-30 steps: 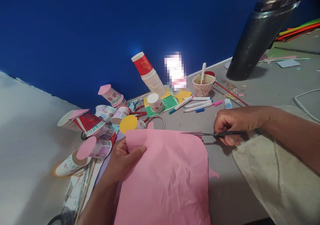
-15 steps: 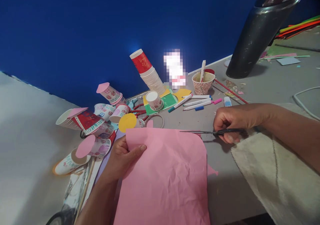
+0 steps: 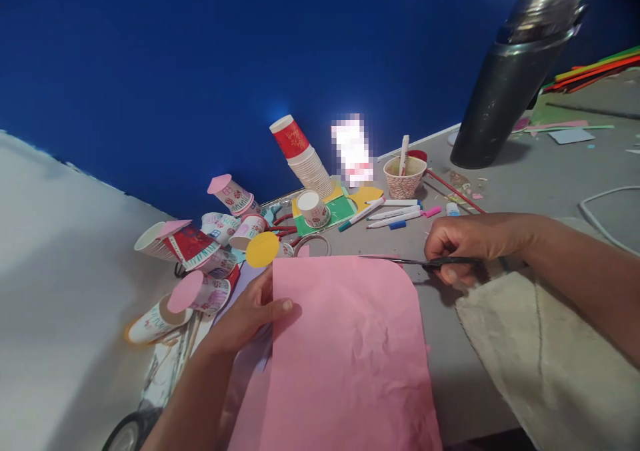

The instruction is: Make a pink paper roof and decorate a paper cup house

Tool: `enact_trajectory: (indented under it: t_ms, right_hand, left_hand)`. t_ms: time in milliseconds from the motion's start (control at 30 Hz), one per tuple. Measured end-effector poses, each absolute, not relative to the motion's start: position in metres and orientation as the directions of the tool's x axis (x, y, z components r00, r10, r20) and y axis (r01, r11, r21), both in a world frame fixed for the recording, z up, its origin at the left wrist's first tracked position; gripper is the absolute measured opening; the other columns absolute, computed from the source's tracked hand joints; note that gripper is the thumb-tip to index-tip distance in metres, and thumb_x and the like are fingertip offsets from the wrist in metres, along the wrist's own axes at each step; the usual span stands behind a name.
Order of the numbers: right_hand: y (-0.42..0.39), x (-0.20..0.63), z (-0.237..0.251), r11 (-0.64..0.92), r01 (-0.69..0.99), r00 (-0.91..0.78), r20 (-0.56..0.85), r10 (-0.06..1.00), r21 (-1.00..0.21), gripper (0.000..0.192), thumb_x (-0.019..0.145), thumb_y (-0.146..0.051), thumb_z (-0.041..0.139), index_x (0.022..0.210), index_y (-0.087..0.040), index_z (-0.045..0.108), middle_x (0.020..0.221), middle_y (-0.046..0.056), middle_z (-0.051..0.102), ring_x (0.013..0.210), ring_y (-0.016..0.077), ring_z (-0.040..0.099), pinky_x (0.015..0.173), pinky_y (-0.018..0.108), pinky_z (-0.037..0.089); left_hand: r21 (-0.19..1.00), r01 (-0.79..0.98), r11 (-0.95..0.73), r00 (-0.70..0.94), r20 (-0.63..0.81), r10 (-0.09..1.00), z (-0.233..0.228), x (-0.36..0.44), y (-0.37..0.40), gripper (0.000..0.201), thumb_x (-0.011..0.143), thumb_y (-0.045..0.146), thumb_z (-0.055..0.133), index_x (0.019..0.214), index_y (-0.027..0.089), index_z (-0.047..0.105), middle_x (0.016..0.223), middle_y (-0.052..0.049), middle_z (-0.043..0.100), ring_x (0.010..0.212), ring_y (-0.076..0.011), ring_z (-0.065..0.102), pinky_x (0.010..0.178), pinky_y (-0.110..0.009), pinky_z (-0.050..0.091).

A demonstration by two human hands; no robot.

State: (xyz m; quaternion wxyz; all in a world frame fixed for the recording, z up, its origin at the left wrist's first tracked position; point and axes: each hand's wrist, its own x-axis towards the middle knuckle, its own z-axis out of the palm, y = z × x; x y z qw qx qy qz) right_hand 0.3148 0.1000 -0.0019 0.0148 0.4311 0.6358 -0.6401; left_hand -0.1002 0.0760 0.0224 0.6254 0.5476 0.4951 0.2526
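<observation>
My left hand (image 3: 250,314) pinches the left edge of a crumpled pink paper sheet (image 3: 350,351), thumb on top near its upper left corner. In my right hand (image 3: 463,244) are black-handled scissors (image 3: 425,261), blades closed and lying along the sheet's top edge near its rounded right corner. Under my right forearm, a beige cloth (image 3: 550,364) covers the table.
Decorated paper cups (image 3: 200,251) lie heaped at the left. A tilted stack of cups (image 3: 303,157), markers (image 3: 390,211), a patterned cup (image 3: 404,176) and a dark metal cylinder (image 3: 510,84) stand behind. A blue wall (image 3: 200,71) backs the grey table (image 3: 525,177).
The pink sheet has shifted right and its top edge is now cleaner. The small pink scrap beside it at the right is no longer seen. My left thumb has slid slightly along the edge.
</observation>
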Motion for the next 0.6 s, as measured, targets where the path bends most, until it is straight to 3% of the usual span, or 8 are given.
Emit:
enact_trajectory:
  t_ms: [133, 367, 600]
  right_hand:
    - [0.1, 0.316, 0.001, -0.155, 0.563, -0.625, -0.54, 0.563, -0.812, 0.057, 0.059, -0.072, 0.089, 0.063, -0.02, 0.068, 0.054, -0.001, 0.062, 0.047, 0.0136, 0.054, 0.04, 0.023, 0.043]
    - [0.1, 0.315, 0.002, -0.028, 0.51, -0.699, -0.433, 0.569, -0.86, 0.061, 0.065, -0.077, 0.085, 0.061, -0.019, 0.068, 0.056, 0.001, 0.065, 0.048, 0.0118, 0.05, 0.042, 0.023, 0.031]
    - [0.1, 0.317, -0.001, -0.052, 0.504, -0.694, -0.44, 0.57, -0.862, 0.06, 0.065, -0.076, 0.086, 0.062, -0.018, 0.068, 0.056, 0.001, 0.065, 0.048, 0.0123, 0.051, 0.043, 0.024, 0.032]
  left_hand:
    - [0.914, 0.204, 0.352, 0.371, -0.405, 0.836, 0.032, -0.095, 0.058, 0.077, 0.074, 0.039, 0.096, 0.142, 0.021, 0.065, 0.127, -0.019, 0.08, 0.121, -0.0386, 0.076, 0.097, -0.045, 0.066]
    - [0.919, 0.046, 0.392, 0.101, -0.395, 0.913, 0.037, -0.08, 0.029, 0.082, 0.068, 0.03, 0.099, 0.141, 0.02, 0.064, 0.116, -0.016, 0.084, 0.105, -0.0363, 0.083, 0.091, -0.046, 0.069]
    - [0.933, 0.144, 0.33, 0.078, -0.343, 0.936, 0.055, -0.084, 0.04, 0.081, 0.061, 0.035, 0.102, 0.134, 0.02, 0.069, 0.121, -0.016, 0.083, 0.11, -0.039, 0.081, 0.085, -0.046, 0.07]
